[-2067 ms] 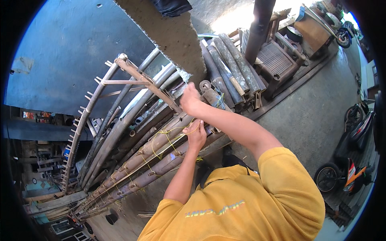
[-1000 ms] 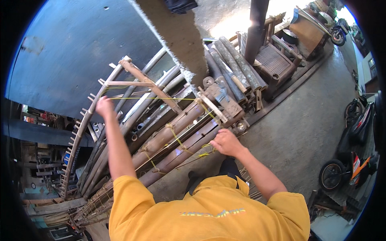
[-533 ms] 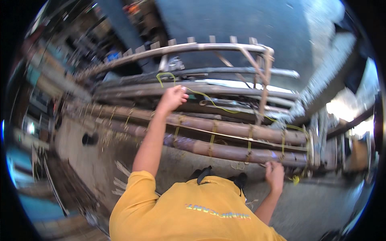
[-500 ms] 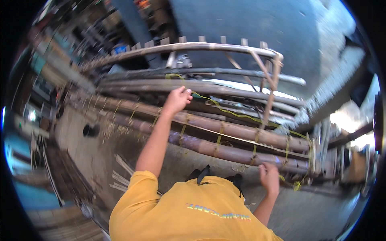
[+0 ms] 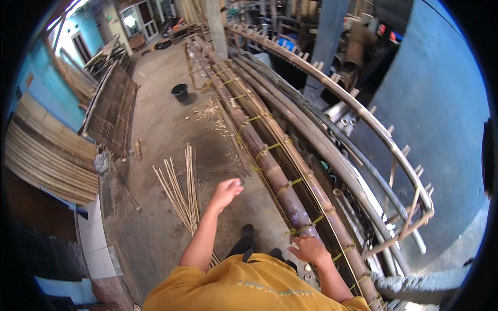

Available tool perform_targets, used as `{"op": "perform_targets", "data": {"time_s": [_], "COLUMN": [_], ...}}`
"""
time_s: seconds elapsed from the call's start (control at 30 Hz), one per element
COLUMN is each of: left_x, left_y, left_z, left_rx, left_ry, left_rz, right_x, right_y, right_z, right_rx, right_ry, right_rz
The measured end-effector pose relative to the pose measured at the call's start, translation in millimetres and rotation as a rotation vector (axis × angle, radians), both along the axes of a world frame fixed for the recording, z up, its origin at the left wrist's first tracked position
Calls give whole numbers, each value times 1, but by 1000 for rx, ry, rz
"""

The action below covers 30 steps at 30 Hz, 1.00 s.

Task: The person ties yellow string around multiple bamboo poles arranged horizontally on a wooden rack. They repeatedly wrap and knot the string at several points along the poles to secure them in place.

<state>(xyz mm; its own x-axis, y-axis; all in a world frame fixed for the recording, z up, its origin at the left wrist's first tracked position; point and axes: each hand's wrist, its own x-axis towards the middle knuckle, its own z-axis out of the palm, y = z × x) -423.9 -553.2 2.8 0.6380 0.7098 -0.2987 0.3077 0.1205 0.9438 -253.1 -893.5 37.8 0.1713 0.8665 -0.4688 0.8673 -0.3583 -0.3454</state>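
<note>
Two long brown bamboo poles (image 5: pixel 277 179) run side by side, lashed at intervals with yellow straps (image 5: pixel 268 148). My right hand (image 5: pixel 311 250) rests on the nearer pole by a strap, its fingers apart and holding nothing. In the air over the floor, left of the poles, is my left hand (image 5: pixel 226 193). Its fingers are curled together, and nothing shows in them. Below and left of it, a fan of thin split bamboo sticks (image 5: pixel 181 189) lies on the concrete.
Beyond the lashed pair lie more poles (image 5: pixel 311 124) and a curved bamboo frame (image 5: pixel 358 106) with short pegs. A black bucket (image 5: pixel 180 92) stands on the floor near scattered shavings (image 5: pixel 215 111). Woven bamboo panels (image 5: pixel 111 111) lean at the left; a blue wall (image 5: pixel 430 103) rises at the right.
My view has swung left along the poles. My left hand has let go of the yellow strap and come away from the poles. My right hand has come down onto the nearer pole.
</note>
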Motion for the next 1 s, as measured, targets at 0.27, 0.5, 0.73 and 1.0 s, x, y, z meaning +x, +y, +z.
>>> {"op": "perform_targets", "data": {"time_s": [0.27,0.5,0.73,1.0], "left_x": [-197,-231,-201,-210], "left_y": [105,260,434,620], "left_z": [-138,-160,-105,-260], "left_rx": [-301,85,142,78], "left_ry": [264,537,394,392], "left_rz": [591,254,300,360], "right_x": [8,-49,-53,38], "right_y": [259,503,712,984], "right_z": [-13,-70,-67,-102], "right_rx": [175,191,378,642], "right_ry": [-41,171,347,376], "right_rz": [238,342,244,17]}}
